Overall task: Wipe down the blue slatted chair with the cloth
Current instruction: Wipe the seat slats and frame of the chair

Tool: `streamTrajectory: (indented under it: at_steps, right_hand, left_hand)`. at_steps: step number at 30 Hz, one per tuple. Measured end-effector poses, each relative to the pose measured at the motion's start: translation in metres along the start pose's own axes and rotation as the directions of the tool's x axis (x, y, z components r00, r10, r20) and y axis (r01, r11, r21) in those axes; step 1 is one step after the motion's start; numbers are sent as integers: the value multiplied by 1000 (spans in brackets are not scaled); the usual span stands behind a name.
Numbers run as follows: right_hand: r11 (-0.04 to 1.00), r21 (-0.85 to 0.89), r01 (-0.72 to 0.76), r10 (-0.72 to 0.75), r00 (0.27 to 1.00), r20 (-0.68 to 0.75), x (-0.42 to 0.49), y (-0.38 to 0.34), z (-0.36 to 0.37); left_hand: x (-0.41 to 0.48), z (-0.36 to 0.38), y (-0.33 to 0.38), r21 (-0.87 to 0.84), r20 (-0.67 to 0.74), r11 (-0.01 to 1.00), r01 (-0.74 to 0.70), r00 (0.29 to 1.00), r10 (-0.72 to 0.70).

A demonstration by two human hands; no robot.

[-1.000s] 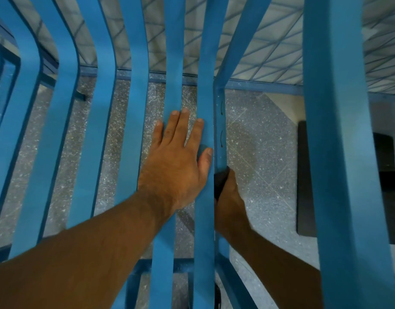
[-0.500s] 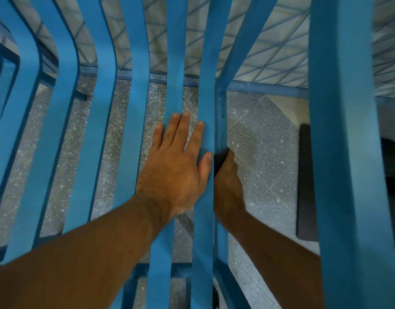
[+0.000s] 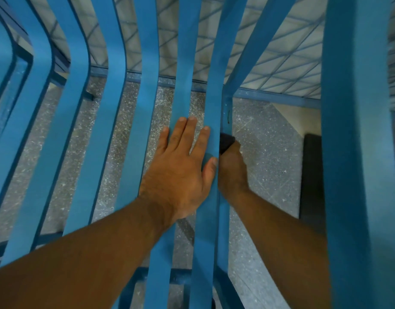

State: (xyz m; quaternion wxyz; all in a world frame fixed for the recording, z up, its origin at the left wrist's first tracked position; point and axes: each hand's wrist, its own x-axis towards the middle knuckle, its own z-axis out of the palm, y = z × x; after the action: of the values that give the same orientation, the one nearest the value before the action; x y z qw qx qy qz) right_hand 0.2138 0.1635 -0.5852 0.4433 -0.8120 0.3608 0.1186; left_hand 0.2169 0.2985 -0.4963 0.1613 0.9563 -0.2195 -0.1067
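While left hand point(image 3: 181, 170) lies flat | blue slatted chair point(image 3: 147, 90) (matte, curved) | right hand point(image 3: 231, 168) fingers clench dark cloth point(image 3: 225, 141)

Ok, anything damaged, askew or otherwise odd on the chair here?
Only a small dark scratch-like mark on the blue slatted chair's frame bar, just above the dark cloth in the right hand. The left hand lies flat on the slats. Nothing else stands out.

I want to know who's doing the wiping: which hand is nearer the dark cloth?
Right. The right hand grips the dark cloth against the chair frame; the left hand lies flat on the slats beside it.
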Motion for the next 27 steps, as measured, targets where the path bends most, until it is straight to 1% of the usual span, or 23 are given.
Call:
streamTrajectory:
  at_steps: [2,4,7,8,10,12,15,18,20,21,23,25,27]
  right_hand:
    - [999,43,13,-15,999,35,-31,7,-3]
    - [996,80,-27,21,997,71,-58,21,-5]
    - [993,99,-66,56,994,97,-67,28,-8]
    - [989,101,-107,97,990,102,-59,27,-6]
    - [992,7,-124,123,989,82,-34,23,-3]
    - [994,-74,-74,78,996,47,-6,18,0]
    - [991,-131,-17,19,1000,13,32,-1,-2]
    - [988,-152,-11,9,1000,-10,60,-22,-4]
    - [991,-133,-1,-4,999,-38,68,-28,-3]
    - [994,-109,26,-31,999,-41,66,-26,-1]
    - [995,-16,93,-94,995,-21,49,-16,2]
    - [994,58,95,-96,995,11,21,-3,2]
    - [993,92,70,-75,996,51,5,4,-1]
  left_hand:
    - [-1,-1,1,5,13,1000,-5,1000,5]
    - [-1,-4,1,35,21,999,-19,1000,19]
    - [14,-10,-2,75,-46,996,-48,998,52]
    - [22,-12,-3,68,-51,997,-33,998,37]
    - [34,-11,-5,51,-5,998,32,999,-32]
    - [37,-5,-6,50,9,996,70,997,-70]
    - [35,-2,-5,29,-7,997,69,998,-69]
    - [37,-2,-6,35,-9,996,77,997,-77]
    - [38,-3,-6,37,0,996,81,997,-81]
    - [38,-3,-5,34,6,996,85,996,-85]
    - [39,-3,-6,25,16,996,91,996,-91]
    - [38,-4,-6,19,14,995,98,995,-98]
    - [38,-3,-6,21,1,995,101,995,-101]
